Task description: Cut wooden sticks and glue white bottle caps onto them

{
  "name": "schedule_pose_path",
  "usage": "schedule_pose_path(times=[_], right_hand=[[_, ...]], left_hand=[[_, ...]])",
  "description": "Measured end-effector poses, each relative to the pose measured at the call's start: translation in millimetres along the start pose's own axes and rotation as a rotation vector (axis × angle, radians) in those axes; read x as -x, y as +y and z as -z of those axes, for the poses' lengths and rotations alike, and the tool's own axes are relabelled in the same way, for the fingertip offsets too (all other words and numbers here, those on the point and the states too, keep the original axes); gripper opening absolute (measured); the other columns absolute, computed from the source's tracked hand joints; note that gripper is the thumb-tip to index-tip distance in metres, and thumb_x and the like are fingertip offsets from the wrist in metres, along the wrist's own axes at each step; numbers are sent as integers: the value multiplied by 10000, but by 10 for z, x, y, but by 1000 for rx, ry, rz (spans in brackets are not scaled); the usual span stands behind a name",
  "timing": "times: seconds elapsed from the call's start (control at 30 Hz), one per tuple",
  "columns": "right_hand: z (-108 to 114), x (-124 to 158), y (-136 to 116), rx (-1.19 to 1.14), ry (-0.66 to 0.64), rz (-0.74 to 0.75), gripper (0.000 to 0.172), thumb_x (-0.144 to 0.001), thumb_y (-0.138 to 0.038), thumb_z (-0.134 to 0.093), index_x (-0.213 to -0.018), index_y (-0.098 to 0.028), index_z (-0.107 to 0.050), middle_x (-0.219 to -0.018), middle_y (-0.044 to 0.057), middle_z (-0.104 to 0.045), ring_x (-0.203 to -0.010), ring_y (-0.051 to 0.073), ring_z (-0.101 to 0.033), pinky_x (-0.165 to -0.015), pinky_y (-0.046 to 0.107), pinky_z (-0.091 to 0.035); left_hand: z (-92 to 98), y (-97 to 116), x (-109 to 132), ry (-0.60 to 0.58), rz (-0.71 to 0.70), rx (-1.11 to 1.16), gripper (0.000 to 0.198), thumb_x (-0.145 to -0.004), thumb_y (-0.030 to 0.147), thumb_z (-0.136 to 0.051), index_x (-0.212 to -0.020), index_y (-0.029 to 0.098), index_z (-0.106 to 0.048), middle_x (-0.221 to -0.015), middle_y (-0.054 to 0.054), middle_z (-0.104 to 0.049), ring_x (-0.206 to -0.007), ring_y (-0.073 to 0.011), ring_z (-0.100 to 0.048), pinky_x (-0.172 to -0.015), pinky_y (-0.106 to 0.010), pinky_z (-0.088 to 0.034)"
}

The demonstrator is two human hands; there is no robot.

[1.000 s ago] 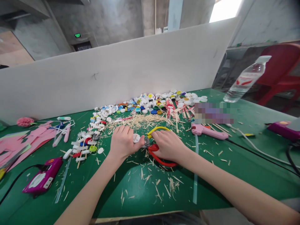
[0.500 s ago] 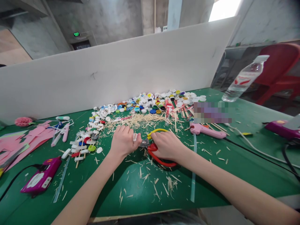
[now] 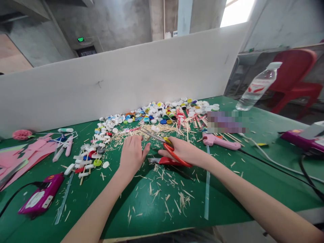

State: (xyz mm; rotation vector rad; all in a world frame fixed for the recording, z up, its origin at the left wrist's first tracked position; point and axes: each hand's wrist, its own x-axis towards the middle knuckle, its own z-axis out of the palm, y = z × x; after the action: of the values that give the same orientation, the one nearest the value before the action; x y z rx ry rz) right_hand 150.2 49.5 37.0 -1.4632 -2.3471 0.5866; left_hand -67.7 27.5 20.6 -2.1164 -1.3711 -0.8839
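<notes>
My left hand [image 3: 133, 152] lies palm down near the wood shavings [image 3: 126, 137], fingers stretched forward and thumb apart, with nothing seen in it. My right hand [image 3: 181, 148] grips scissors [image 3: 174, 154] with red and yellow handles, their blades pointing up and to the left over the shavings. Below the scissors, a red-handled tool with a short grey blade [image 3: 164, 161] rests on the green table; it looks like a utility knife. A white bottle cap [image 3: 155, 128] is just beyond the scissor tips, by the heap of bottle caps [image 3: 162, 109].
Caps threaded on sticks [image 3: 87, 158] lie at left, near pink paper [image 3: 37, 152] and a purple corded device [image 3: 42, 195]. Right of my hand are a pink glue gun [image 3: 222, 141], a clear glue stick [image 3: 207, 189] and a water bottle [image 3: 258, 87]. A white board [image 3: 113, 81] stands behind.
My left hand has let go of a white cap and its fingers have straightened. The scissor blades have moved away from it, now pointing up-left. The red-handled tool shows more clearly.
</notes>
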Motion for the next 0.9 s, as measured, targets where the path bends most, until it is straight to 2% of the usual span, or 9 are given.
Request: schedule_pose_path(times=[0.07,0.17,0.27,0.37,0.5,0.6,0.7,0.9], right_hand=[[7,18,-27,-42,-47,33,475,-726,-655,-537,-872,-205,-491,-774,52,-604,-597,160,-516,-529,305,-369],[7,46,-77,-82,-94,62,477,-712,-640,-564,-878,-201,-478,-823,57,-591,-633,162,-522,-544,306,-382],[13,60,-110,-125,-116,67,504,-686,-621,-599,-917,-193,-466,-889,71,-581,-690,174,-535,-575,314,-408],[30,57,-123,-151,-137,45,546,-658,-609,-628,-950,-178,-463,-932,91,-580,-721,188,-543,-595,329,-425],[56,37,-131,-185,-155,48,601,-653,-606,-632,-1024,-161,-469,-931,97,-601,-701,190,-548,-579,333,-425],[64,12,-134,-218,-165,45,651,-648,-613,-633,-1085,-159,-468,-923,91,-620,-692,189,-552,-567,325,-423],[52,-6,-118,-227,-174,8,637,-635,-626,-637,-1048,-163,-496,-896,87,-631,-686,189,-561,-561,320,-424],[-31,1,-73,-145,-67,-4,706,-587,-639,-659,-1083,-156,-519,-996,132,-627,-785,239,-581,-623,354,-444]], left_hand=[[-64,29,-9,-82,16,54,259,-939,336,-370,-924,139,-538,-856,-102,-593,-806,-221,-515,-706,-337,-420],[-122,50,-25,-108,25,170,273,-959,261,-312,-978,148,-559,-935,-114,-628,-892,-232,-552,-783,-377,-442],[-132,66,-37,-126,125,337,291,-958,221,-294,-1028,160,-569,-1009,-110,-638,-999,-228,-561,-889,-398,-434],[-129,84,-40,-169,235,447,298,-954,228,-296,-1023,156,-577,-1058,-114,-632,-1041,-228,-561,-902,-383,-438],[-158,92,-34,-173,333,455,303,-954,251,-295,-969,150,-580,-983,-118,-633,-947,-232,-589,-835,-369,-455],[-189,89,-37,-153,347,372,316,-951,261,-285,-927,143,-577,-923,-125,-630,-881,-240,-588,-780,-370,-452],[-202,96,-36,-145,347,322,302,-934,243,-297,-867,144,-573,-862,-118,-631,-825,-232,-584,-741,-350,-438],[-173,137,11,-314,513,459,299,-910,289,-330,-726,167,-531,-602,-33,-584,-516,-147,-490,-534,-260,-356]])
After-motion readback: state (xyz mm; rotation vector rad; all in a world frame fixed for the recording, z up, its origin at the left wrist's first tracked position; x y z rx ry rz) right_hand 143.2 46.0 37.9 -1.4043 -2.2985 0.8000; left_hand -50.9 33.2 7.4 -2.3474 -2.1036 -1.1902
